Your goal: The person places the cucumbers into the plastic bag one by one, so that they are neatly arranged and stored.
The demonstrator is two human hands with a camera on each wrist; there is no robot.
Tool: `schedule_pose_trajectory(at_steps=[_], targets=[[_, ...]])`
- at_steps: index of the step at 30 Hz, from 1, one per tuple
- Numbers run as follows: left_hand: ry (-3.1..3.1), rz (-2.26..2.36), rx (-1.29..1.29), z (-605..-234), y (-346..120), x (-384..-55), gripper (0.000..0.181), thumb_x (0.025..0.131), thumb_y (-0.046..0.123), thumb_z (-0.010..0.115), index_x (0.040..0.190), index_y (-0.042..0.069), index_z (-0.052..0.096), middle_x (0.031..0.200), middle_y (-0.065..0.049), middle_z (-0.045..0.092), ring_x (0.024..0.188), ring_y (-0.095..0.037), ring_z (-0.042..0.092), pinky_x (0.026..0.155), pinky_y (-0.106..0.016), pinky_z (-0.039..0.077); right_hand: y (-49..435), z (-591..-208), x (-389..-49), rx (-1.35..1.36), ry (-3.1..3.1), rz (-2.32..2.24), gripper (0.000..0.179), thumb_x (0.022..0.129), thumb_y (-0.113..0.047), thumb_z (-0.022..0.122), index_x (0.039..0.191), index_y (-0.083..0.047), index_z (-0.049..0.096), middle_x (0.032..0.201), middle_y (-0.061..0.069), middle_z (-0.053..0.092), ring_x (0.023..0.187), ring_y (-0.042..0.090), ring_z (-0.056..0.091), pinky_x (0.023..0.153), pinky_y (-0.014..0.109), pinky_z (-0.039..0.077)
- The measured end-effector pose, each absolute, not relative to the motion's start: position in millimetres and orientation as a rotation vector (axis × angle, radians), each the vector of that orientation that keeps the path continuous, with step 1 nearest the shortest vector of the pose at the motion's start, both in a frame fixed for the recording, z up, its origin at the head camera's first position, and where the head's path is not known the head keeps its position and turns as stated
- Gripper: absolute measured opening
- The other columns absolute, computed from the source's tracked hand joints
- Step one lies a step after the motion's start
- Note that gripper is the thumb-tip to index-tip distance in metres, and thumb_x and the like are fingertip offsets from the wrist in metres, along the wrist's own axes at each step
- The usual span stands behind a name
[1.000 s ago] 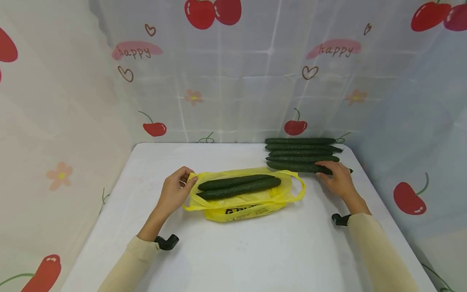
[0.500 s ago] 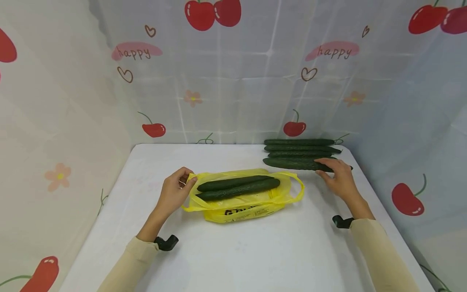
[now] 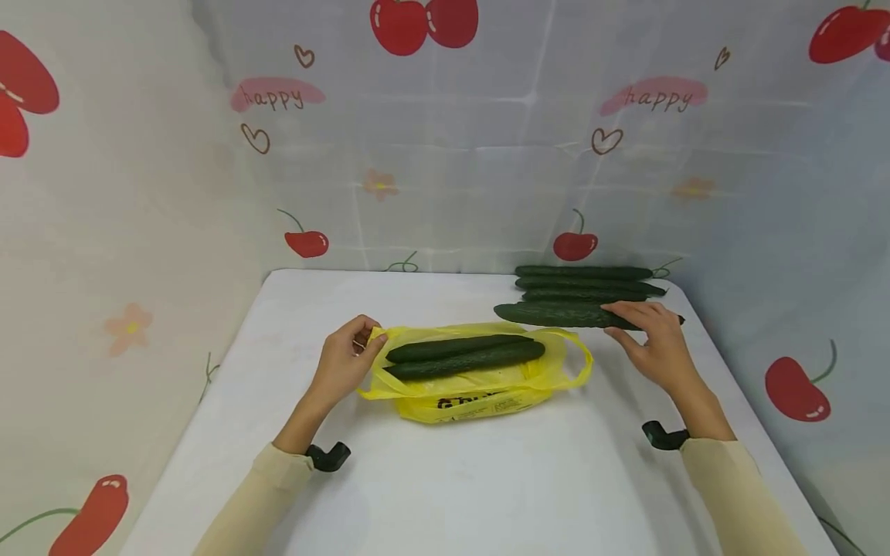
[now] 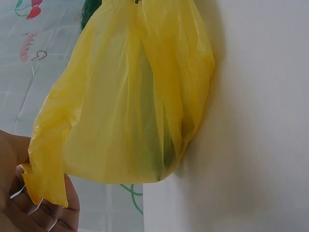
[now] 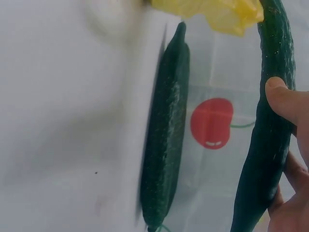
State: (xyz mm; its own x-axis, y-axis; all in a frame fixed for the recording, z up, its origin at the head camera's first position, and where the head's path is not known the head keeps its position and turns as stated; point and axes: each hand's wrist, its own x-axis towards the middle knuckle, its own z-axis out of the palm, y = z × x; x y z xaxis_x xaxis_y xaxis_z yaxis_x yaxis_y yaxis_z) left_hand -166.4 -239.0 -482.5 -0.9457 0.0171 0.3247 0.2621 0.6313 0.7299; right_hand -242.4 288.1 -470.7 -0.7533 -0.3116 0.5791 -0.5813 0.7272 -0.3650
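My left hand (image 3: 348, 357) pinches the left end of a thin yellow plastic bag (image 3: 487, 405), holding its mouth open. Two dark green cucumbers (image 3: 480, 357) lie side by side in the bag's mouth. In the left wrist view, the bag's edge hangs between the thumb and fingers, and dark shapes show through the plastic. My right hand (image 3: 657, 344) grips another cucumber (image 3: 542, 313) near its right end; the right wrist view shows thumb and fingers on either side of this cucumber (image 5: 273, 130), which is raised above the others.
Several cucumbers (image 3: 584, 283) lie in a row at the back right of the white table (image 3: 445, 479). A curtain (image 3: 452, 170) with printed cherries hangs right behind the table's far edge, and more printed cloth stands at both sides.
My right hand has lifted the front cucumber off the row and brought it slightly left. The left hand keeps its pinch on the bag. The head view has shifted a little.
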Motion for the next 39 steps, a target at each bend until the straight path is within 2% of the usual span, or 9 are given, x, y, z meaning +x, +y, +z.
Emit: schedule_pose_trajectory(at_steps=[6, 15, 21, 30, 39], targets=[[-2.553, -1.233, -0.221, -479.7, -233.9, -166.2, 0.008, 0.104, 0.022, 0.073, 0.109, 0.017, 0.070, 0.093, -0.002, 0.069, 0.084, -0.016, 0.063, 0.075, -0.022, 0.055, 280.6, -463.7, -232.7, 0.741, -2.415, 0.737, 0.050, 0.083, 0.002, 0.087, 0.130, -0.010, 0.076, 0.128, 0.022, 0.075, 0.119, 0.043, 0.059, 0.101, 0.069, 0.036], [-2.553, -1.216, -0.238, -482.1, -235.6, -167.4, 0.010, 0.105, 0.024, 0.072, 0.111, 0.016, 0.070, 0.093, -0.001, 0.070, 0.084, -0.015, 0.063, 0.076, -0.022, 0.055, 258.3, -458.6, -227.3, 0.886, -2.365, 0.708, 0.051, 0.080, 0.000, 0.091, 0.128, -0.012, 0.078, 0.126, 0.017, 0.077, 0.117, 0.037, 0.059, 0.099, 0.059, 0.038], [-2.556, -1.225, -0.229, -482.1, -235.4, -167.7, 0.010, 0.105, 0.026, 0.073, 0.110, 0.018, 0.070, 0.094, -0.001, 0.071, 0.085, -0.015, 0.064, 0.076, -0.022, 0.055, 239.9, -454.9, -219.2, 0.956, -2.378, 0.667, 0.051, 0.081, -0.004, 0.091, 0.129, -0.015, 0.078, 0.126, 0.012, 0.078, 0.117, 0.033, 0.060, 0.101, 0.061, 0.040], [-2.550, -1.243, -0.233, -482.7, -233.8, -167.3, 0.010, 0.104, 0.023, 0.073, 0.110, 0.016, 0.070, 0.094, -0.002, 0.070, 0.084, -0.016, 0.063, 0.076, -0.022, 0.055, 211.9, -464.6, -211.7, 1.029, -2.359, 0.642, 0.049, 0.082, -0.009, 0.091, 0.128, -0.017, 0.078, 0.124, 0.007, 0.080, 0.113, 0.031, 0.063, 0.097, 0.058, 0.045], [-2.551, -1.235, -0.224, -482.5, -235.5, -165.8, 0.011, 0.105, 0.025, 0.073, 0.110, 0.016, 0.070, 0.095, -0.002, 0.070, 0.085, -0.015, 0.063, 0.076, -0.021, 0.054, 181.9, -479.2, -209.1, 1.123, -2.345, 0.655, 0.044, 0.086, -0.017, 0.089, 0.129, -0.018, 0.078, 0.124, 0.003, 0.079, 0.113, 0.029, 0.064, 0.101, 0.060, 0.047]])
